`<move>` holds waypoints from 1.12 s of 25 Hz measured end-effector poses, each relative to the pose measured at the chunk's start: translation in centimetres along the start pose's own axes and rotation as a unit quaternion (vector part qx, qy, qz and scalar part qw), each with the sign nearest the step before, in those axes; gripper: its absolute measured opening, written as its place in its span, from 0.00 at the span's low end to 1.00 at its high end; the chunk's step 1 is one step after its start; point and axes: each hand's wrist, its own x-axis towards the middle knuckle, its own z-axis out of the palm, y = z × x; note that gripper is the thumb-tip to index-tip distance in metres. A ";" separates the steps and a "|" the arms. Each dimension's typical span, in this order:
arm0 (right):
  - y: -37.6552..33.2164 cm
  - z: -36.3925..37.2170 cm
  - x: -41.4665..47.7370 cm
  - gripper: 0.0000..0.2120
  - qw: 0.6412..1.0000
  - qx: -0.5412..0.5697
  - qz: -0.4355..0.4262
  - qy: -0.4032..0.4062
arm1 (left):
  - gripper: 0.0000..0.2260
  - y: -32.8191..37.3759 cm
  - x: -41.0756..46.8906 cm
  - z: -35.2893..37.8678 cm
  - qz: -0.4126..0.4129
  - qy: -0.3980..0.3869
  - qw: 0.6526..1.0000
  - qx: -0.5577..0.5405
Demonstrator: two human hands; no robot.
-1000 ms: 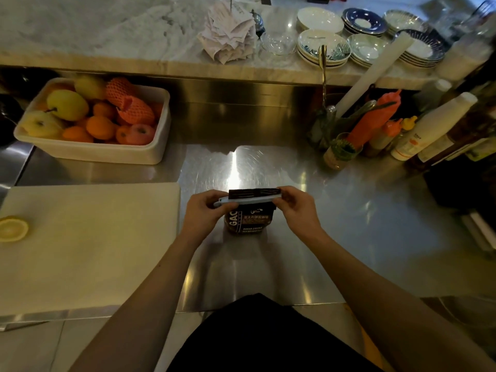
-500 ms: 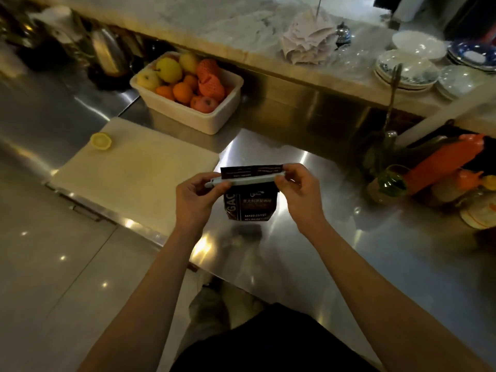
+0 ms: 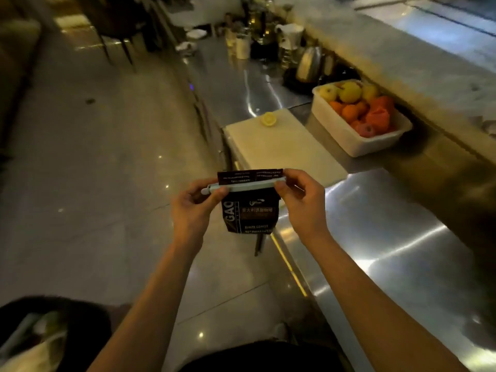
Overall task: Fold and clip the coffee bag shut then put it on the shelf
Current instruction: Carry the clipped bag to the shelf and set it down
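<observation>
Pinching the clip (image 3: 245, 186) between your left hand (image 3: 192, 210) and right hand (image 3: 302, 204), both closed on its ends, you hold the coffee bag (image 3: 248, 210) hanging below them.

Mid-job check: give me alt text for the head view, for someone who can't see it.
Two bare hands, left hand and right hand, hold a dark coffee bag in the air by a pale clip across its folded top, over the floor beside a steel counter. A cutting board and fruit tub sit on the counter beyond.
</observation>
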 end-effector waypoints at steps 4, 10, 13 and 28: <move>-2.0 12.3 -2.4 0.09 0.992 0.004 -0.032 -0.123 | 0.12 2.6 -4.6 -12.8 0.030 0.142 0.989 0.014; -5.6 33.4 -13.4 0.07 0.938 0.050 -0.050 -0.339 | 0.08 6.6 -16.2 -32.9 0.066 0.372 0.924 0.062; -7.9 41.8 -20.1 0.07 0.899 0.068 -0.038 -0.432 | 0.07 8.0 -22.9 -40.4 0.066 0.475 0.876 0.059; -12.8 69.6 -49.0 0.07 0.626 0.119 -0.020 -0.770 | 0.09 10.7 -46.8 -60.9 0.108 0.801 0.587 0.051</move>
